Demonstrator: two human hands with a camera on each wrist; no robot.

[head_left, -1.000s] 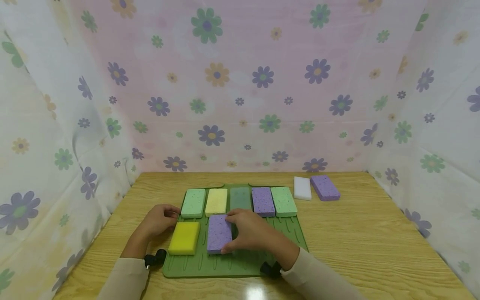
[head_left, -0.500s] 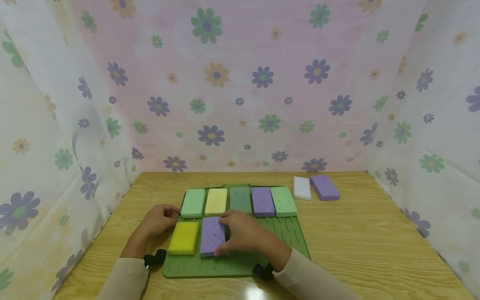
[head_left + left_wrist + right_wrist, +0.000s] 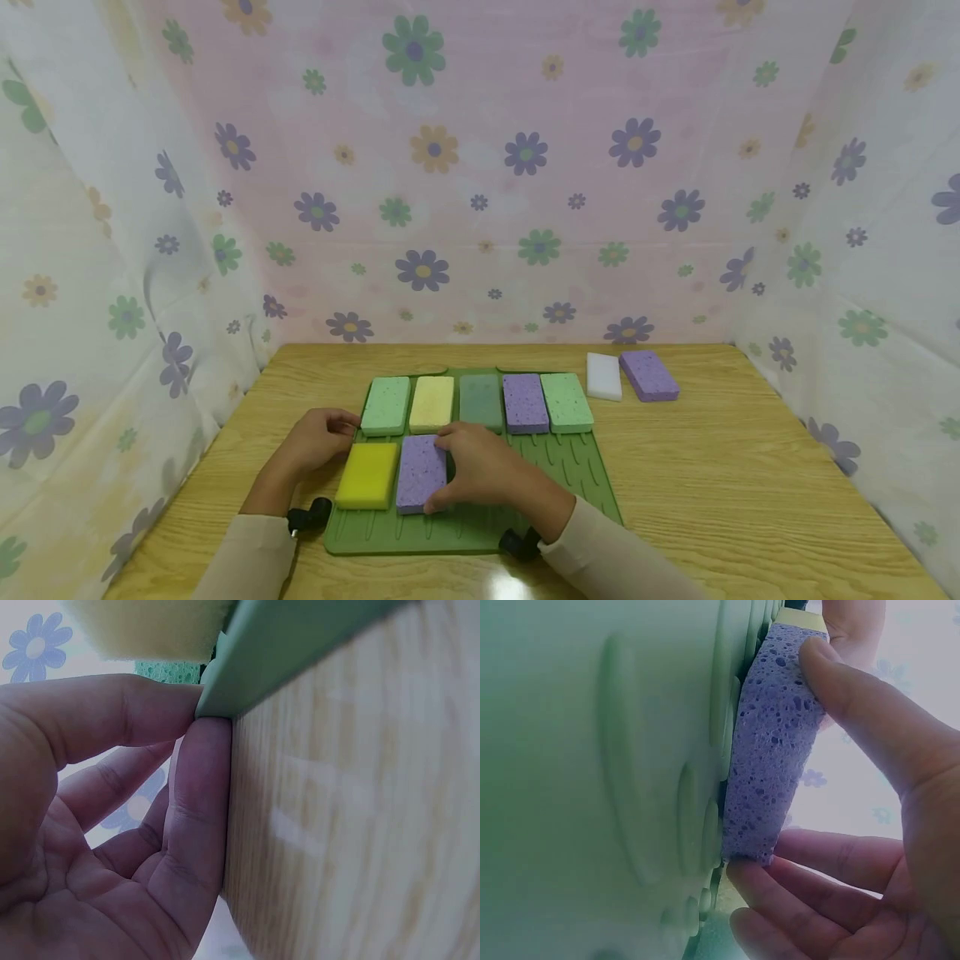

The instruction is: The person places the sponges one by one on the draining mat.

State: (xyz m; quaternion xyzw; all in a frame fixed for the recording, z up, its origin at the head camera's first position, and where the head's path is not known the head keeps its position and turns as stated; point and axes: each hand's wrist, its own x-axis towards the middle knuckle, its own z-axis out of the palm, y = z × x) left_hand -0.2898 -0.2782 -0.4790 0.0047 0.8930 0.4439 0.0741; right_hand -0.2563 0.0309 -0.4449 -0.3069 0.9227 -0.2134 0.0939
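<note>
My right hand (image 3: 491, 468) grips a purple sponge (image 3: 420, 477) by its two short ends, thumb at the near end and fingers at the far end. In the right wrist view this purple sponge (image 3: 771, 742) lies flat on the ribbed green mat (image 3: 570, 780). Just left of it, a thin gap away, is a bright yellow sponge (image 3: 367, 477). My left hand (image 3: 318, 440) is at the left edge of the mat (image 3: 450, 530). The left wrist view shows its thumb and a finger (image 3: 201, 787) pinching that edge, the finger lying against the tabletop.
Along the mat's back is a row: light green sponge (image 3: 386, 406), pale yellow sponge (image 3: 432, 404), grey-green pad (image 3: 481, 400), darker purple sponge (image 3: 526, 403), another light green sponge (image 3: 567, 402). On the wooden table (image 3: 735, 483) lie a white sponge (image 3: 603, 377) and a purple sponge (image 3: 649, 375).
My right hand has moved the purple sponge left across the mat, closer to the bright yellow sponge. The left hand has stayed at the mat's edge.
</note>
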